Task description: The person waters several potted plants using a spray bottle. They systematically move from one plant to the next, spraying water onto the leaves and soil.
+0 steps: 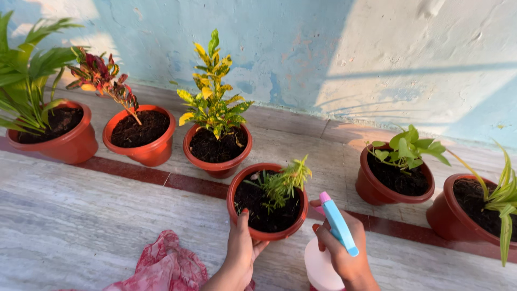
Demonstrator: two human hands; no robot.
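My left hand grips the near rim of a red-brown pot that holds dark soil and a small feathery green plant. The thumb lies over the rim on the soil side. My right hand is closed around a spray bottle with a pale pink body and a blue trigger head. Its pink nozzle points up toward the pot's right edge. The bottle stands just right of the pot, near the bottom of the head view.
Three more red pots stand to the left: a palm-like plant, a red-leaved plant and a yellow-green croton. Two pots with green plants stand at the right. A blue wall runs behind. Pink patterned cloth lies on the marble floor.
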